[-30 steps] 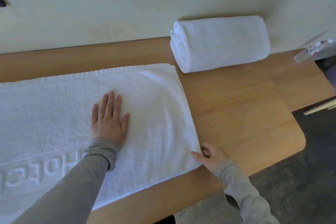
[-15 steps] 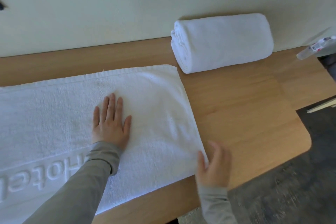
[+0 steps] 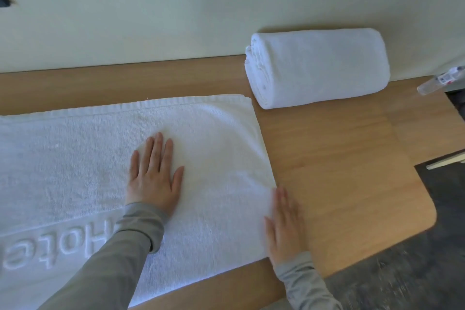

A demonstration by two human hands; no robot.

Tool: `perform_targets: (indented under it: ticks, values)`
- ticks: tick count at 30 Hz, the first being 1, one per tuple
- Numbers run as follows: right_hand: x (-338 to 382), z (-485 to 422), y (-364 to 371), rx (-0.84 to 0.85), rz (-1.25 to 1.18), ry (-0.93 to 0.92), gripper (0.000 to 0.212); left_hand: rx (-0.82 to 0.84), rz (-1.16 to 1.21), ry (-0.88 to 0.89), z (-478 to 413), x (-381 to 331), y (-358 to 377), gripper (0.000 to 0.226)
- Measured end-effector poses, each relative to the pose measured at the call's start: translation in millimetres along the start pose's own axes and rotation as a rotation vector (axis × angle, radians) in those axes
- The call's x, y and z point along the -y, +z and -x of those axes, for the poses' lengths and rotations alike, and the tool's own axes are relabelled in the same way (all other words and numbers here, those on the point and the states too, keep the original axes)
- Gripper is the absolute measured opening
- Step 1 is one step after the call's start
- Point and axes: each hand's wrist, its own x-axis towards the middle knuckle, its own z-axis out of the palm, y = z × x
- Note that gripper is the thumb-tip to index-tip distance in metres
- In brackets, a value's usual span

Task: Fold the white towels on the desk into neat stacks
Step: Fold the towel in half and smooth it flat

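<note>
Both hands are down flat. The left hand [image 3: 153,173] lies palm down on the spread towel [image 3: 75,153], fingers straight and close together, pressing the cloth a little right of its middle and gripping nothing. The right hand [image 3: 285,226] is flat as well, fingers straight and pointing away from the person. It sits along the towel's right edge near the front corner, its thumb side on the cloth and the rest over the bare tabletop [image 3: 339,158]. It is slightly blurred, so I cannot tell whether the thumb is tucked under the edge. Both arms wear grey sleeves [image 3: 113,259].

The towel lies smooth across the left part of the wooden tabletop and runs out of view to the left. A ribbed hem follows its far edge. Raised letters reading "Hote", upside down from here, sit near its front edge, partly under the left sleeve.

A folded towel [image 3: 319,68] rests at the back of the tabletop against the pale wall [image 3: 176,7], a thick bundle with its layered end facing left. It sits just beyond the flat towel's far right corner, not touching it.

At the right edge lies a clear labelled bottle [image 3: 437,82], mostly cut off. A dark grey floor [image 3: 415,272] shows past the tabletop's rounded corner.
</note>
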Motion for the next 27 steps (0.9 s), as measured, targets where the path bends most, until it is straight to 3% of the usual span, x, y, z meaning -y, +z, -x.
perform_targets:
  ticks: [2,5,7,10,14,18,22,27]
  values:
    - [17.0,-19.8,-11.4,-0.134,-0.09,-0.009,0.067,0.002,0.002,-0.005,-1.3,-0.3,0.6,0.066]
    - [69.4,-56.9,-2.7,-0.055,-0.01,-0.541,0.057,-0.001,0.002,0.004,-1.6,-0.2,1.1,0.066]
    - [82.8,-84.7,7.3,0.026,0.133,-0.753,0.056,-0.004,-0.013,0.008,-1.5,1.1,1.5,0.066]
    - [58.6,-141.0,-4.9,0.057,0.219,-0.668,0.057,-0.003,-0.023,0.007,-2.5,1.6,2.7,0.066]
    - [17.4,-194.1,-29.7,0.054,0.169,-0.299,0.058,-0.007,-0.023,0.004,-3.4,0.4,2.9,0.065]
    - [60.8,-182.1,-25.2,-0.133,0.043,-0.443,0.055,0.0,-0.029,-0.003,-3.9,-0.1,1.5,0.066]
    - [99.0,-188.0,-8.8,0.032,0.149,-0.787,0.057,-0.001,-0.025,-0.001,-4.6,-1.1,0.0,0.067]
    - [63.5,-246.4,-15.0,0.063,0.172,-0.453,0.057,-0.016,-0.025,-0.006,-4.1,-0.1,0.9,0.065]
